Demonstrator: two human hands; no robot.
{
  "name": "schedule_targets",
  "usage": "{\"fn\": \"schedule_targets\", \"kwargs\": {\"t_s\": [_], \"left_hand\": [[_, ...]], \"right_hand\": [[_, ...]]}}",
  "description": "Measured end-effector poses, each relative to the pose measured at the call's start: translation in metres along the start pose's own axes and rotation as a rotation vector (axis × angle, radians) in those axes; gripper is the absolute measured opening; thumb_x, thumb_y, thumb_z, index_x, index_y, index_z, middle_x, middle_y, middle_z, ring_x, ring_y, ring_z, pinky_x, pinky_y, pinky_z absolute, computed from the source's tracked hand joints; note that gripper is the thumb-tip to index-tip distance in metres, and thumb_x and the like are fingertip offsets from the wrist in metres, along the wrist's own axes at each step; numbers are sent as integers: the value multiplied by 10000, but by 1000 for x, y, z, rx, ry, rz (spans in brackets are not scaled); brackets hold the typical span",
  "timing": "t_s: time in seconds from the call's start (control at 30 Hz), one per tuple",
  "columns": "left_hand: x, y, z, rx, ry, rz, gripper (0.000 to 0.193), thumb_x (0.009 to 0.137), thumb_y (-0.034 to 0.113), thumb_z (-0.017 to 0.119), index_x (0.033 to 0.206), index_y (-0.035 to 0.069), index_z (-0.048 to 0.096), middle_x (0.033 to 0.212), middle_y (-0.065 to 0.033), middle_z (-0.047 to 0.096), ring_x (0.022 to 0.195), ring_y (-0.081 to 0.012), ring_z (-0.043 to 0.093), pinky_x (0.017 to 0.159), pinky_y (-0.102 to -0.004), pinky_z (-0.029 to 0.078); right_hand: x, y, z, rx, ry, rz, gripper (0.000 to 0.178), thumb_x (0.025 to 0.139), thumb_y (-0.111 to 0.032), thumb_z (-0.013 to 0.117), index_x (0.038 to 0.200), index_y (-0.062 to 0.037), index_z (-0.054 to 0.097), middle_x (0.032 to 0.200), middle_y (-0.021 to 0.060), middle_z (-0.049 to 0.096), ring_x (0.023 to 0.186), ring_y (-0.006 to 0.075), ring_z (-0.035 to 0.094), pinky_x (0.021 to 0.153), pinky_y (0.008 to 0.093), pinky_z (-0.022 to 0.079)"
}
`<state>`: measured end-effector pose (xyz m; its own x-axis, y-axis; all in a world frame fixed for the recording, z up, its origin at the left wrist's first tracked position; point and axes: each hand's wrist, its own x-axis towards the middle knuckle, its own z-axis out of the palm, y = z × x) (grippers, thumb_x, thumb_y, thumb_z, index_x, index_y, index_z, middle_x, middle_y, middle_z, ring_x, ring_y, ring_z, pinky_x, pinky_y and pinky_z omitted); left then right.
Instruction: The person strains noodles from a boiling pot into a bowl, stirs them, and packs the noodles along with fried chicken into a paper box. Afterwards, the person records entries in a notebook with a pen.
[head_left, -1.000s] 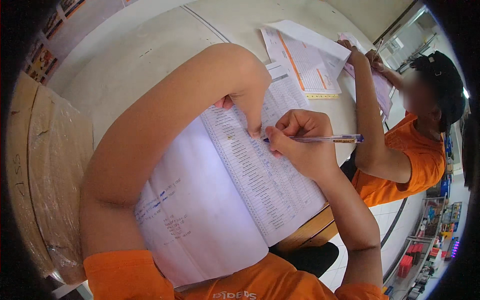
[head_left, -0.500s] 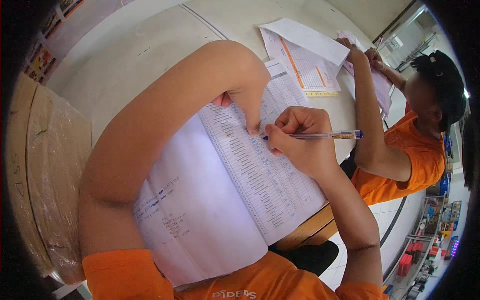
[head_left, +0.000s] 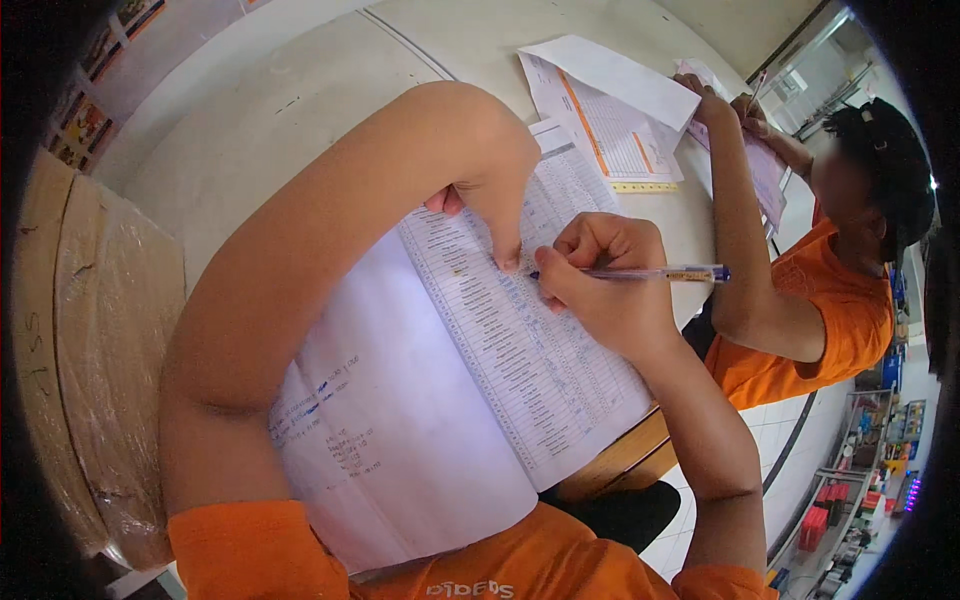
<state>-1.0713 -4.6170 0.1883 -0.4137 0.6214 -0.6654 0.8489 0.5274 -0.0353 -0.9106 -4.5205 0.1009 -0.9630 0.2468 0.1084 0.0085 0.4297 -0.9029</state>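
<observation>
A bound book of printed sheets (head_left: 425,400) lies spread before me. Its right page (head_left: 520,330) carries a dense table with blue handwritten marks; the left page has a few handwritten lines. My left arm curves across the top of the left page. From it my left hand (head_left: 490,155) bends down onto the table page, thumb stretched out against the paper, other fingers mostly hidden beneath. My right hand (head_left: 610,280) is closed around a clear ballpoint pen (head_left: 660,273) with a blue end. The pen's tip touches or hovers close over the page beside my left thumb; which, I cannot tell.
Beyond the book, loose forms with orange bands (head_left: 600,125) and a yellow measuring strip (head_left: 643,188) lie on the pale table (head_left: 250,140). A co-worker in orange (head_left: 800,320) sits at the right, hands on papers. A plastic-wrapped carton (head_left: 115,350) stands at the left.
The pen and my right fingertips have shifted very slightly. My left hand stays in place. The view has tilted a little, and the co-worker's head has moved slightly.
</observation>
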Motion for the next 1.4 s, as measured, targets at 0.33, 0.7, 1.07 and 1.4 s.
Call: {"fn": "schedule_targets", "kwargs": {"t_s": [0.33, 0.7, 1.07, 1.4], "left_hand": [[2, -2, 1, -19, 23, 21, 678, 576, 551, 892, 881, -29, 720, 793, -126, 689, 629, -227, 676, 565, -345, 570], [1, -2, 0, -2, 15, 11, 693, 572, 563, 892, 879, -34, 720, 794, -124, 694, 624, -224, 675, 569, -341, 570], [4, -3, 1, -4, 20, 13, 700, 582, 561, 891, 911, -35, 725, 814, -122, 696, 635, -229, 675, 569, -345, 568], [-1, 2, 0, 17, 13, 5, 697, 567, 588, 891, 886, -9, 725, 781, -112, 686, 619, -225, 661, 558, -343, 552]], "right_hand": [[1, -1, 1, 59, 19, 34, 310, 861, 31, 705, 637, -10, 495, 669, 78, 619, 543, 85, 593, 463, 224, 444], [0, -1, 1, 78, 36, 17, 305, 865, 16, 711, 644, -16, 503, 669, 76, 623, 542, 75, 581, 468, 219, 439], [0, -5, -1, 89, 33, 77, 285, 871, 6, 714, 662, -7, 521, 660, 68, 609, 553, 80, 588, 480, 220, 448], [-4, -3, -1, 104, -38, 57, 266, 865, 1, 727, 673, 0, 543, 682, 90, 646, 569, 91, 609, 502, 232, 476]]}}
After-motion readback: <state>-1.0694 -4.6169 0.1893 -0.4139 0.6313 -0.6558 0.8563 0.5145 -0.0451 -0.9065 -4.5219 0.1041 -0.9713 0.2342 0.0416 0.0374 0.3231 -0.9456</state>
